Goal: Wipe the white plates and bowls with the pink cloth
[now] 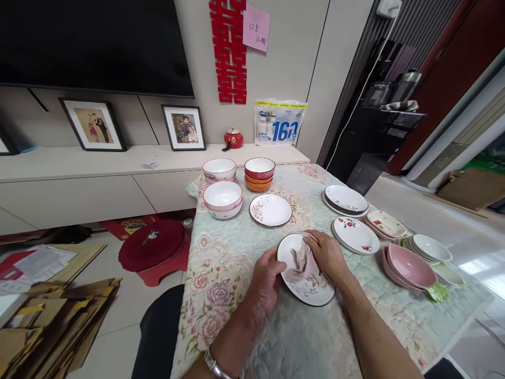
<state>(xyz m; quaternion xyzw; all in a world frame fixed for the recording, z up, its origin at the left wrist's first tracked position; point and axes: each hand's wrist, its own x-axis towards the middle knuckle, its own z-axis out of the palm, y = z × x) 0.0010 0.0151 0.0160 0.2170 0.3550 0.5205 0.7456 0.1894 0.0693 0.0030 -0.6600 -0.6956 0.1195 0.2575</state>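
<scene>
A white plate (pixel 310 296) with a dark rim and a floral pattern is held tilted above the cloth-covered table. My left hand (pixel 269 276) grips its left edge, thumb on top and fingers underneath. In my right hand (pixel 326 253) is a crumpled pale pink cloth (pixel 303 263), pressed against the upper face of the plate near its far right rim. Part of the cloth and the right fingertips are hidden. Just beyond the held plate lies a similar floral plate (pixel 270 210), flat on the table.
White bowls (pixel 223 197) and red and orange bowls (pixel 259 173) stand stacked at the back left. On the right are plate stacks (pixel 346 200), flowered plates (pixel 356 235), pink leaf-handled bowls (pixel 412 266) and small white bowls (pixel 432 247). A red stool (pixel 153 247) stands left of the table (pixel 221 252).
</scene>
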